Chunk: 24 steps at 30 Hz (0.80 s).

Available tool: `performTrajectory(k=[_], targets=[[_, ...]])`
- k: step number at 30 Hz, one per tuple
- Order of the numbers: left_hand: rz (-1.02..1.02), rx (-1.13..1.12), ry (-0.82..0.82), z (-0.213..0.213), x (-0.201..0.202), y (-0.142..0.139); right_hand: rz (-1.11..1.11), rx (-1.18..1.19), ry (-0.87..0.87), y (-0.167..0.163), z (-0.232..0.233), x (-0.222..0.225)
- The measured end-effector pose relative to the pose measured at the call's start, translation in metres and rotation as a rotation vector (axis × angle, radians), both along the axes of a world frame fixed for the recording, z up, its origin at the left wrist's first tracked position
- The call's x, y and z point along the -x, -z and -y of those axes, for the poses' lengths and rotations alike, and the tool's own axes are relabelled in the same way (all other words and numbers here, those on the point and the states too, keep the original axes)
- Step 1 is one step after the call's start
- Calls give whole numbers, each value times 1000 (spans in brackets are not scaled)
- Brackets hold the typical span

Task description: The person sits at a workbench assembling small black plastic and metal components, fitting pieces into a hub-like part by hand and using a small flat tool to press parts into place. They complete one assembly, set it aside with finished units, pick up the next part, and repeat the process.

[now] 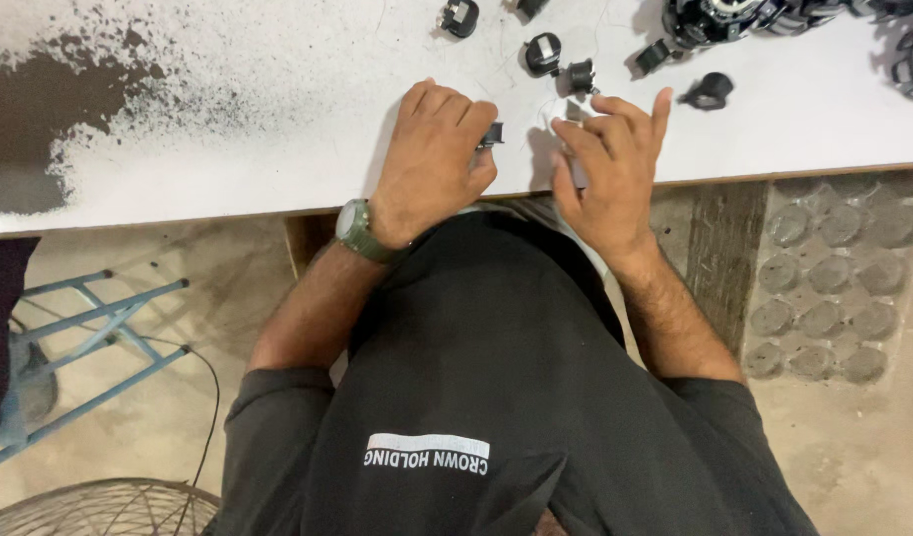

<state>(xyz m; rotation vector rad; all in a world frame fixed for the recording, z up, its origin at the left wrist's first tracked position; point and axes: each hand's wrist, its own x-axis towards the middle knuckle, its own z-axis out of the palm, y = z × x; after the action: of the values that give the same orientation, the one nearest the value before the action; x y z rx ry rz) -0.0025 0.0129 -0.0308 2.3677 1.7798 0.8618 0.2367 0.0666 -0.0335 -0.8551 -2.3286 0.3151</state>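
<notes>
- Upper left of my frame: the white desk (pixel 228 149) is speckled with black dust.
- Lower left: I see a light-blue metal frame (pixel 89 328) on the floor.
- Bottom left edge: a wire fan guard (pixel 99 506).
- Right side: a grey dimpled mat (pixel 834 288).

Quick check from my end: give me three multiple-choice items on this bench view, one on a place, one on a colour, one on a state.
1. Where does the left hand rest?
A. near the front edge of the white table
B. on the blue frame
C. on the fan guard

2. What colour are the small loose parts on the table?
A. red
B. black
C. yellow

3. What is the state of the left hand?
A. flat and empty
B. curled, pinching a small black part
C. off the table

Answers:
1 A, it lies on the white top by the edge.
2 B, all look black.
3 B, the part shows at its fingertips.
</notes>
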Motion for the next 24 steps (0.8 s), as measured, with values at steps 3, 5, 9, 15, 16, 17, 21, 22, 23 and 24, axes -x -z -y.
performTrajectory(k=[3, 5, 9, 15, 16, 17, 21, 22, 23, 24], targets=[[-56, 58, 115, 20, 6, -8, 42, 57, -103, 7, 14, 18], [-36, 71, 164, 27, 7, -12, 69, 67, -113, 11, 19, 26], [25, 103, 136, 40, 7, -11, 71, 68, -97, 17, 24, 33], [-15, -54, 73, 56, 6, 2, 72, 56, -10, 25, 31, 33], [6, -59, 49, 57, 5, 4, 62, 60, 10, 26, 31, 33], [27, -65, 24, 59, 3, 5, 66, 50, 18, 27, 31, 33], [89, -93, -46, 61, -5, 10, -1, 28, 25, 30, 34, 27], [100, -105, -63, 61, -7, 12, -38, 28, 23, 30, 36, 24], [109, -119, -84, 61, -8, 13, -62, -7, 13, 31, 39, 22], [112, -128, -94, 61, -9, 15, -85, -44, 0, 31, 42, 20]])
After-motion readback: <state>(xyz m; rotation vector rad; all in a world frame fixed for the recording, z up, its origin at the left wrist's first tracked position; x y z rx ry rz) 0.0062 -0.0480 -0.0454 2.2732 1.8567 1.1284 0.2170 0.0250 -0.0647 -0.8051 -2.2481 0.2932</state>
